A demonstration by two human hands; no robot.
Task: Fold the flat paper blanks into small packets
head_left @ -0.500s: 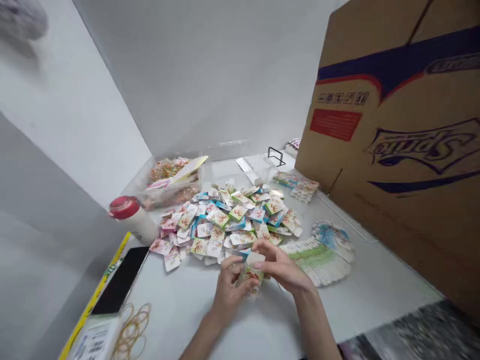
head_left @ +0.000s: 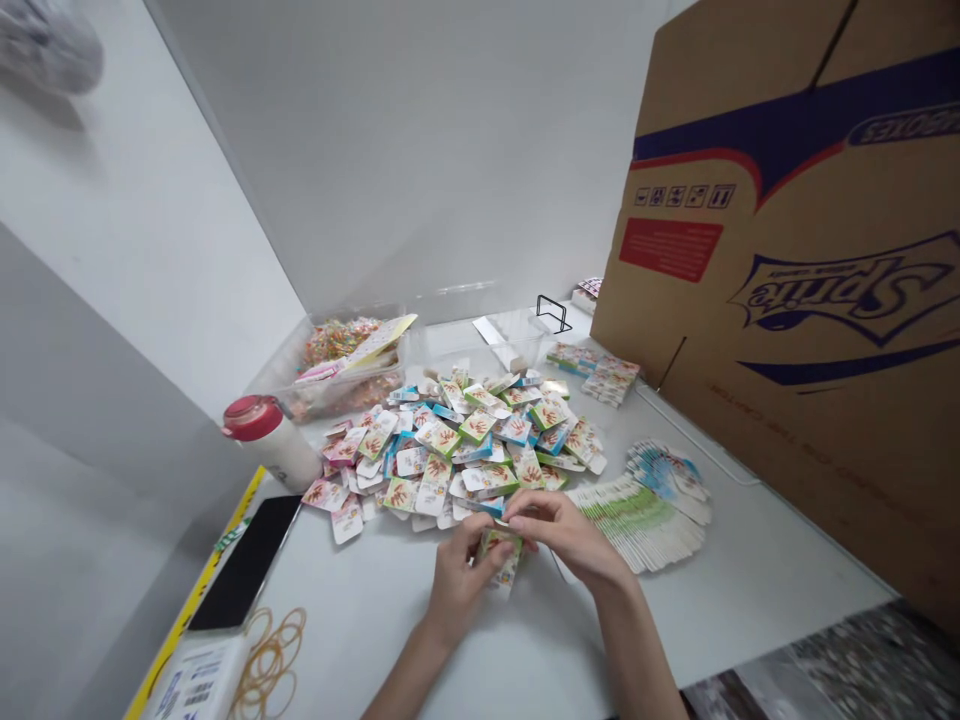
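Note:
Both my hands meet over the near part of the white table [head_left: 390, 620], closed together on one small green-edged packet [head_left: 501, 556]. My left hand [head_left: 459, 577] grips it from below and the left. My right hand [head_left: 555, 530] pinches its top edge with bent fingers. Just beyond my hands lies a heap of several small colourful packets [head_left: 465, 440]. To the right of my right hand a fanned row of flat packets [head_left: 645, 505] lies on the table.
A red-capped white bottle [head_left: 270, 440], a black phone [head_left: 244, 570] and rubber bands [head_left: 270, 660] are at the left. Clear tubs [head_left: 345, 365] of small colourful bits stand behind the heap. A big cardboard Sprite box [head_left: 810, 280] walls off the right.
My right hand's fingers have come down over the packet's top edge and the packet sits lower between my hands. The view has shifted slightly.

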